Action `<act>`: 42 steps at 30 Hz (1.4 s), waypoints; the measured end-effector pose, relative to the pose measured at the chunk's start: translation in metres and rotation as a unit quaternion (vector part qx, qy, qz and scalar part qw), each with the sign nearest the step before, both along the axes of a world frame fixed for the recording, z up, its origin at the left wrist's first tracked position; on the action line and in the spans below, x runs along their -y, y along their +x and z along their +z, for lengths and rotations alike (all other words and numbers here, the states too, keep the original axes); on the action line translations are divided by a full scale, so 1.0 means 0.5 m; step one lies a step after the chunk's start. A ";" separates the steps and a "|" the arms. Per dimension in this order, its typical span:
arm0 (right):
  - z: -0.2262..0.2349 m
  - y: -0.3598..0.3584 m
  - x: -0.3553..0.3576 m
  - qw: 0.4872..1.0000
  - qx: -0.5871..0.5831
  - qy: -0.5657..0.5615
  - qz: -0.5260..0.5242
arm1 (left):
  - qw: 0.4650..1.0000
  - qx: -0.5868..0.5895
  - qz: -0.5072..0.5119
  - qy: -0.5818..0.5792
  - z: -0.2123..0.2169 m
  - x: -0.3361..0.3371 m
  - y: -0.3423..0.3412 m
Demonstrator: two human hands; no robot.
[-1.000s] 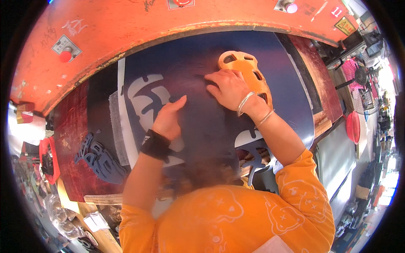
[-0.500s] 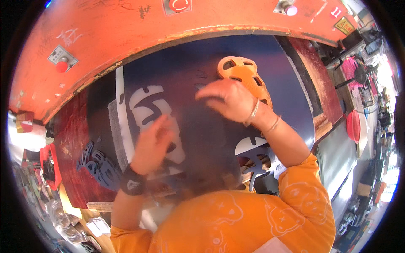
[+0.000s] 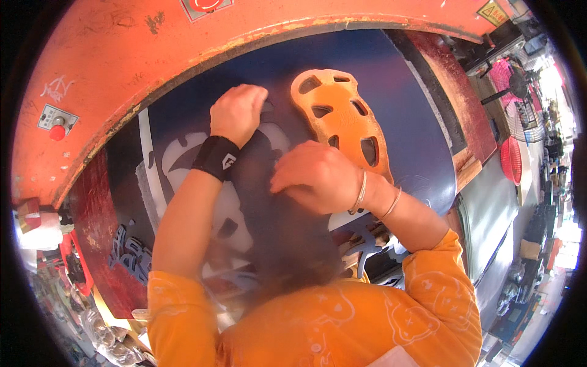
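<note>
My left hand, with a black wristband, is curled closed over the far end of a pale sole-shaped cut-out area in a dark blue sheet. A small dark piece shows beside its fingertips; whether they grip it I cannot tell. My right hand, with bangles on its wrist, is closed, fingertips together, above the sheet's middle. Anything in it is hidden. Just beyond it lies an orange sole-shaped cutting die with several openings, its near end partly covered by my right forearm.
An orange machine beam with red buttons curves across the far side. Dark blue cut pieces lie at the left on a dark red board. Along the right are a red basket and a fan.
My left hand has moved away from me across the sheet and curled. My right hand has drawn nearer to me, its fingers closing, uncovering more of the die. The view has shifted.
</note>
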State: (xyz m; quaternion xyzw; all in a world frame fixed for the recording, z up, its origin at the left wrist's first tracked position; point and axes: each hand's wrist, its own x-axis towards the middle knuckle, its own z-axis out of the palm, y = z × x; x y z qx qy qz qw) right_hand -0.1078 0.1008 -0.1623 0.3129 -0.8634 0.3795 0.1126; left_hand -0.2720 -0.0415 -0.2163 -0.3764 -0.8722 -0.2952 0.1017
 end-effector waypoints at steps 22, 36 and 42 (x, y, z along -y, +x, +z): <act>0.005 -0.211 0.053 0.939 0.221 0.110 -0.240 | 0.896 0.187 0.062 0.398 0.000 0.090 0.142; -0.029 -0.235 0.094 0.930 0.266 0.167 -0.193 | 0.986 -0.091 0.116 -0.074 -0.038 0.162 0.011; -0.032 -0.191 0.084 0.977 0.090 0.149 -0.126 | 0.984 -0.061 0.144 -0.086 -0.029 0.156 0.017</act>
